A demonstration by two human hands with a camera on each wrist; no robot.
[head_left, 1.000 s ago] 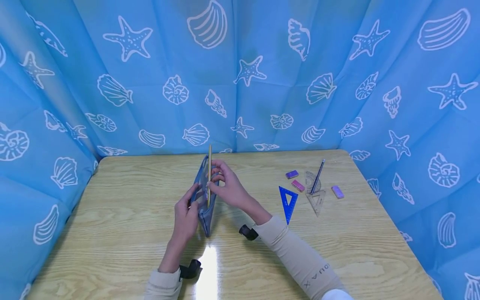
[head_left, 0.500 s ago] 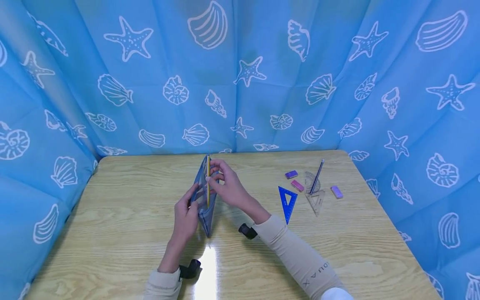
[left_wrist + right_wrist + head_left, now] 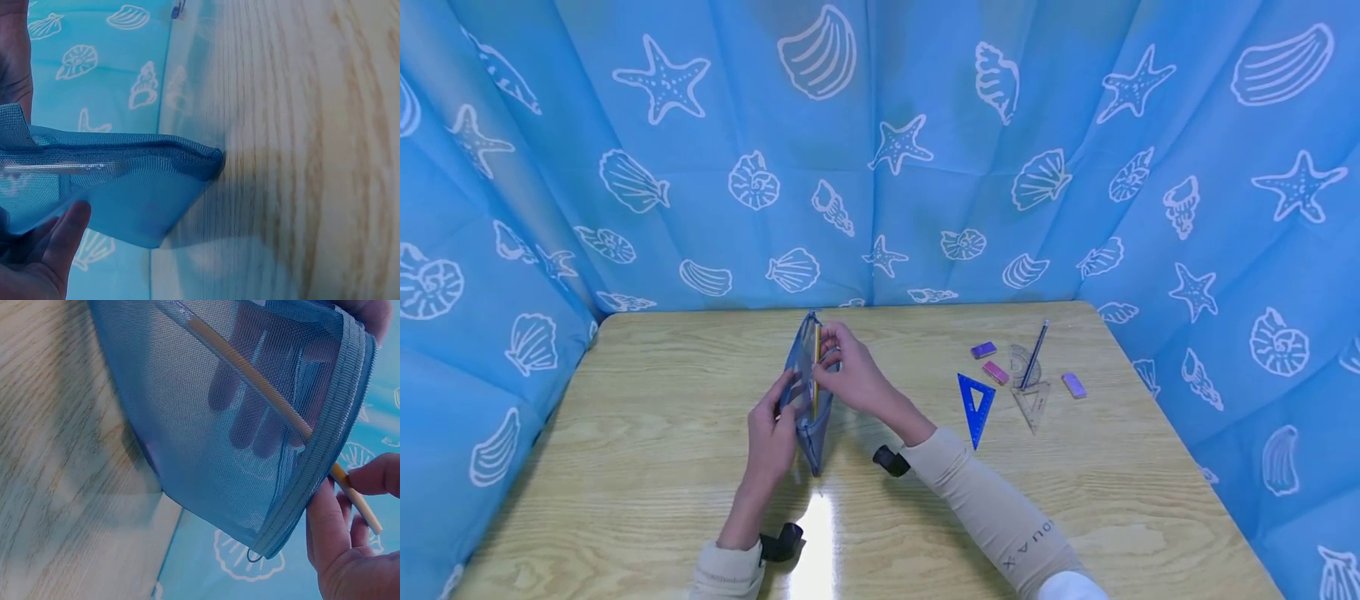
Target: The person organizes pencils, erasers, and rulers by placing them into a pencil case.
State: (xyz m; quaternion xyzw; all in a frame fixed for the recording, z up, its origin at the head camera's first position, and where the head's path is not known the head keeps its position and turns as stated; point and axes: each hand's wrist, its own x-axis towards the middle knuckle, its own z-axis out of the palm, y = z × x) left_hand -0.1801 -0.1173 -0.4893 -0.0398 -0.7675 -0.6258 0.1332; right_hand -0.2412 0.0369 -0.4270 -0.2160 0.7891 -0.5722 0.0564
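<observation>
Pencil (image 3: 357,499) lies partly in pouch (image 3: 181,431), left of blue triangle (image 3: 976,422). Right hand (image 3: 859,375) pinches its outer end; left hand (image 3: 772,433) grips pouch side. We should hold pouch wide, slide pencil lengthwise, softly, so it does not catch.

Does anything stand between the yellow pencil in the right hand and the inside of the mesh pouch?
Nothing visible does. The right hand pinches the yellow pencil near its outer end; the rest already runs past the zipper edge into the mesh pouch, held mouth open by the left hand.
</observation>
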